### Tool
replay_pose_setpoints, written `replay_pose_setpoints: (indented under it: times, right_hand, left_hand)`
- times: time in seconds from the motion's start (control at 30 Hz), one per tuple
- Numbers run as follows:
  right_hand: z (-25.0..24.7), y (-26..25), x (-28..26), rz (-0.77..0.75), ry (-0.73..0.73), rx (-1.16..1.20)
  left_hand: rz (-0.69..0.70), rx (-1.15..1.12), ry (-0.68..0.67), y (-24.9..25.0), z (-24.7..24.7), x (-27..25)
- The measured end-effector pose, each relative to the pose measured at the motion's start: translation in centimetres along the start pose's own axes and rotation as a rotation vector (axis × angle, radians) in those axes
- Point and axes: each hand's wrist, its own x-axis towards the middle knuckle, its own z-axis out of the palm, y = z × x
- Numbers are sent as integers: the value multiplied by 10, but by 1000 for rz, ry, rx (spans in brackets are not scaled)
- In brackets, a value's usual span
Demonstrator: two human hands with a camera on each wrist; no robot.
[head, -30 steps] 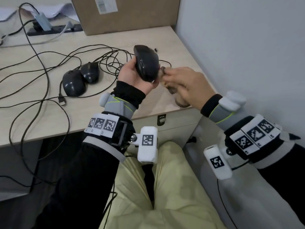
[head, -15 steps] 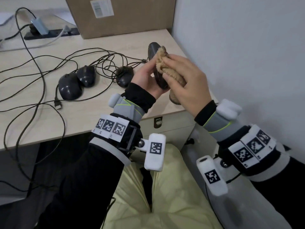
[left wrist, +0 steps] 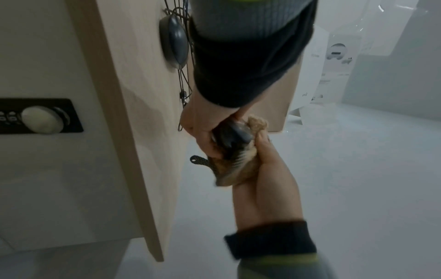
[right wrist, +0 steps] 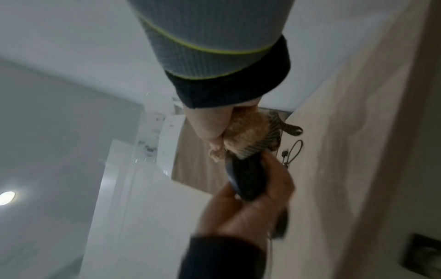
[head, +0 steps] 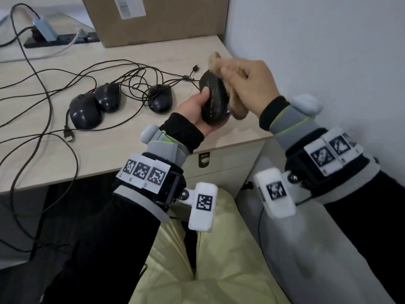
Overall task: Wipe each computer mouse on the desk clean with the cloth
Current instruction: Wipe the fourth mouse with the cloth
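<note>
My left hand [head: 200, 110] grips a black computer mouse [head: 213, 99] on edge above the desk's right front corner. My right hand [head: 245, 84] holds a fluffy tan cloth [head: 215, 60] bunched against the mouse's right side. The left wrist view shows the same mouse [left wrist: 232, 135] between my left hand [left wrist: 203, 132] and the cloth [left wrist: 241, 169]. In the right wrist view the cloth [right wrist: 245, 132] sits on top of the mouse [right wrist: 245, 177]. Three more black mice lie on the desk: two touching at the left [head: 84, 114] [head: 108, 96] and one in the middle [head: 160, 97].
Tangled black cables [head: 122, 73] run across the wooden desk [head: 135, 137], with a loose USB plug [head: 69, 136] near the front. A cardboard box [head: 157, 18] and a power strip [head: 59, 39] stand at the back. A white wall [head: 317, 51] borders the right. A locked drawer [head: 219, 163] sits below.
The cloth went from beside the mouse to pressed over its upper right side. The mouse turned more on edge in my left hand, and both hands shifted right and away.
</note>
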Motion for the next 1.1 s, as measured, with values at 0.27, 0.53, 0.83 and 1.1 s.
replay_pose_setpoints:
  times: [0.27, 0.53, 0.83, 1.1]
  right_hand:
    - [18, 15, -57, -374, -19, -174]
    - [7, 14, -43, -264, 136, -210]
    - [4, 3, -35, -179, -96, -87]
    - [16, 18, -74, -690, -74, -303]
  left_hand:
    - [23, 8, -62, 9, -2, 0]
    - [-38, 140, -46, 1, 1, -5]
    - [3, -136, -46, 0, 5, -5]
    - [-6, -33, -111, 5, -3, -5]
